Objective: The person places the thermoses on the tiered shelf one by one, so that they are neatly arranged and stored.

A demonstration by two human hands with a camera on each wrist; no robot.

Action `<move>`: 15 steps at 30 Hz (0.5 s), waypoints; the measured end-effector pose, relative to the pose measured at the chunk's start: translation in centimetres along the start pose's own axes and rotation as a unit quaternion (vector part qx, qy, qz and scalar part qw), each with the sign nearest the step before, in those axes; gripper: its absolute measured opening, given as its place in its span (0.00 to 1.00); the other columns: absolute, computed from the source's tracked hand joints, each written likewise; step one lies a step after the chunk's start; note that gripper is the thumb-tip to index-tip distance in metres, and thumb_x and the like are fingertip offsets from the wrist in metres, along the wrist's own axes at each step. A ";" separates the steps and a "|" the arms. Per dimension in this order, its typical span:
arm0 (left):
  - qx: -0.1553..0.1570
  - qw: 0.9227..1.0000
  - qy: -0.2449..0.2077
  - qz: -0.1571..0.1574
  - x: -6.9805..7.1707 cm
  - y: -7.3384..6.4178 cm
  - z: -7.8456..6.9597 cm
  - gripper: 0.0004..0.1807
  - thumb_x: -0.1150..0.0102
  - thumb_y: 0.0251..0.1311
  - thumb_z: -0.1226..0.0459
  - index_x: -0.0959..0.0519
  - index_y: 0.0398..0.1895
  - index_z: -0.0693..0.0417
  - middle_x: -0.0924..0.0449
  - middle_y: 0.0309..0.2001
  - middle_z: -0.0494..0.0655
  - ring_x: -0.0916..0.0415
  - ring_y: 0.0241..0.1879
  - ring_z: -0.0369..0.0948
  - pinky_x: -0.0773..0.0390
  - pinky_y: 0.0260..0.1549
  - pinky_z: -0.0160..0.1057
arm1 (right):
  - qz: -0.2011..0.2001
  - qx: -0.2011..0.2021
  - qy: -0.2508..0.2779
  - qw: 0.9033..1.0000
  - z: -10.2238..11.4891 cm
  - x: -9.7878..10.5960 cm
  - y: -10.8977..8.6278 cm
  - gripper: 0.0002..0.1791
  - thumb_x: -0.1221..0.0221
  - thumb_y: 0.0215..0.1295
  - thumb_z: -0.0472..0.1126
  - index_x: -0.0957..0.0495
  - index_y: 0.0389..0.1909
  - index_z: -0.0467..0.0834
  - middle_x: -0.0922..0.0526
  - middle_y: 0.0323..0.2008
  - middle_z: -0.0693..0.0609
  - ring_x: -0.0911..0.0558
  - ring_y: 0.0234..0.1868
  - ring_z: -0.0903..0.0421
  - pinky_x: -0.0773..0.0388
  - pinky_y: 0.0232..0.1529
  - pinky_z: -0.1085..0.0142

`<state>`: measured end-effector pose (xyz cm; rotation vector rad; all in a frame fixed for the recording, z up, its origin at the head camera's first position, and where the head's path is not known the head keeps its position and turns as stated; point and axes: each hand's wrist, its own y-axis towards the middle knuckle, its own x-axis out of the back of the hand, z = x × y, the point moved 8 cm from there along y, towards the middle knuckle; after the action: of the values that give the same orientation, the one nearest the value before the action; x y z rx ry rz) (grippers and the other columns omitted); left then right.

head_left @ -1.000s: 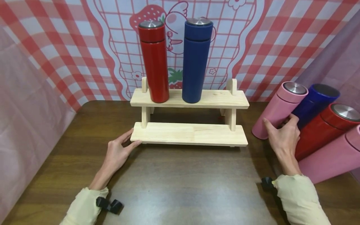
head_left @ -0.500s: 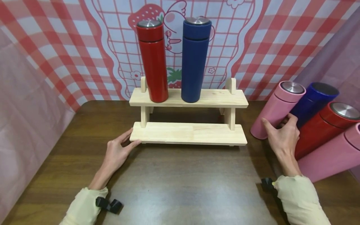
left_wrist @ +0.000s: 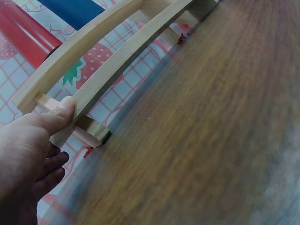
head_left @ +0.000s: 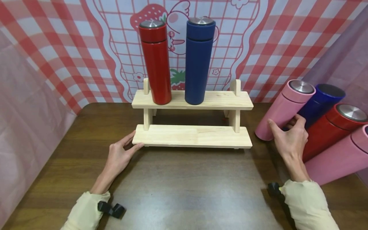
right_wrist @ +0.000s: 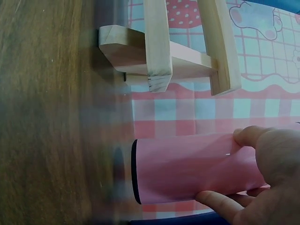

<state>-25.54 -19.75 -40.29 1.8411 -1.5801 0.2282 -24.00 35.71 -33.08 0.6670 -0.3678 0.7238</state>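
1 pink bottle [head_left: 283,111], right hand [head_left: 291,140] gripping; 1 rack [head_left: 192,135], left hand [head_left: 122,156] pinching; 3 bottles [head_left: 330,132] past right fingers [right_wrist: 220,202], 1 cropped

The kind of room cannot be told — only a brown wood-grain table [head_left: 184,182], closed in by checked strawberry cloth [head_left: 284,48] and pinkish drapes [head_left: 26,111].

Hands [head_left: 120,156] [head_left: 290,140] well apart, thumbs [head_left: 136,147] inward

Held btl [head_left: 283,110] pink w/ silvery top [head_left: 302,86], rack [head_left: 192,135] pale beige, table [head_left: 184,185] brn, backdrop [head_left: 299,41] red/wht chkd.
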 end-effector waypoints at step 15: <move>0.001 1.000 -0.001 0.004 0.0 0.0 -0.2 0.32 0.25 0.61 0.62 0.23 0.66 0.67 0.18 0.56 0.62 0.17 0.55 0.53 0.19 0.50 0.54 | -0.025 0.023 0.026 0.999 1.7 1.3 -0.6 0.37 0.27 0.59 0.50 0.27 0.65 0.39 0.16 0.48 0.42 0.27 0.38 0.76 0.32 0.43 0.79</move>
<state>-25.46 -19.68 -40.16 1.8364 -1.5895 0.2319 -22.79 34.88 -31.41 0.6965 -0.2865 0.7020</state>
